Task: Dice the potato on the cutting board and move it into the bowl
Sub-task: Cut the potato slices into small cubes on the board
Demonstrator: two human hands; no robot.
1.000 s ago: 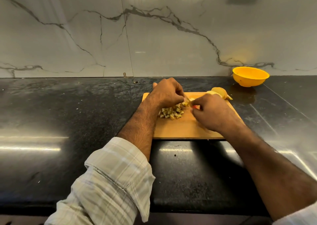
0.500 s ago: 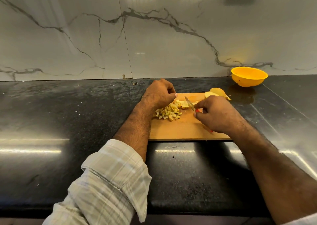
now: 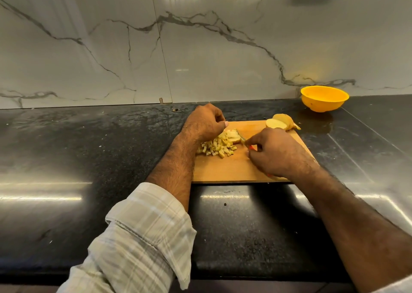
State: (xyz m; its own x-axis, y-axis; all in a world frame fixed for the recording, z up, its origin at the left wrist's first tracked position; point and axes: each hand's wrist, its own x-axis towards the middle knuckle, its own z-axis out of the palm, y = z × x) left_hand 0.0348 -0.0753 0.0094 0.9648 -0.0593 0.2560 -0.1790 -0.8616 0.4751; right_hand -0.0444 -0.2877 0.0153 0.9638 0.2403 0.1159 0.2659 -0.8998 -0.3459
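From the head camera, the left hand [image 3: 206, 122] sits at the far left part of the wooden cutting board [image 3: 231, 170], fingers [image 3: 219, 123] curled in tight; its knuckles face the camera. It lies over the far edge of the potato slices [image 3: 231, 136], but whether the fingertips actually press or pinch them is hidden under the hand, so I cannot tell. The right hand [image 3: 277, 153] is closed around a knife with a red handle [image 3: 252, 147]; only a sliver of the handle shows between thumb and forefinger, and another red bit peeks out near the wrist. The short blade [image 3: 241, 136] points away towards the slices and touches or nearly touches them; it is small and blurred.

The pile of diced potato [image 3: 216, 148] lies on the board, just nearer than the left hand and touching the uncut slices. A remaining potato half [image 3: 282, 122], cut face to the left, lies at the board's far right corner, with a scrap of peel beside it. The yellow bowl [image 3: 324, 98] stands on the black surface [image 3: 89, 147] beyond the board to the right, near the marble wall, well apart from the dice; its inside looks bare from this angle.

A plaid sleeve [image 3: 138, 237] covers the left forearm. The right forearm is bare, with a pale cuff cut off at the frame's corner.
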